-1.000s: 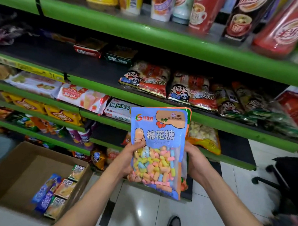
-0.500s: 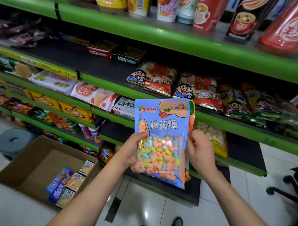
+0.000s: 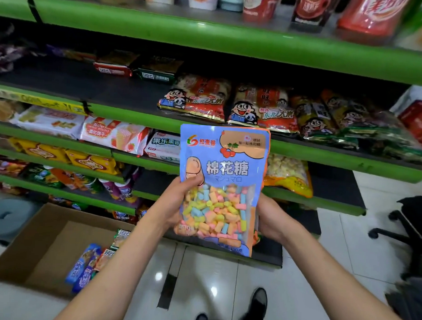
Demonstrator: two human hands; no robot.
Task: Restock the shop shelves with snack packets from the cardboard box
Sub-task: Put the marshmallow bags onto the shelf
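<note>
While we hold it upright in front of the shelves (image 3: 223, 47), the bag (image 3: 222, 174) reads as follows: blue front, brand mark 红麦谷 at top left, 棉花糖 in large white characters across the middle, a line of smaller script beneath, two red cherries printed near the top, and a clear window below showing pastel marshmallows in pink, yellow, blue and orange. An orange edge shows behind its right side; we cannot tell if that is a second bag.

Grip: our left hand (image 3: 177, 201) clasps the bag's left edge, thumb on the front; our right hand (image 3: 271, 217) wraps the right edge from behind, fingers hidden.

Box (image 3: 46, 245): cardboard, open, on the floor at lower left. Inside, against its right wall, we count about two blue packets (image 3: 82, 265) and some three paler ones (image 3: 117, 240); lettering too blurred to read.

Shelf behind the bag: two red rice-cracker bags (image 3: 200, 97), each with a cartoon boy and 东北大米; darker bags to their right, count unclear. Next tier down: one pink pack (image 3: 115, 135) marked "Wafer", one white pack (image 3: 164, 145) marked 果乐果香. Below that: one yellow bag (image 3: 287, 177) to the right of ours. Top tier: cups (image 3: 258, 4), labels cropped.
</note>
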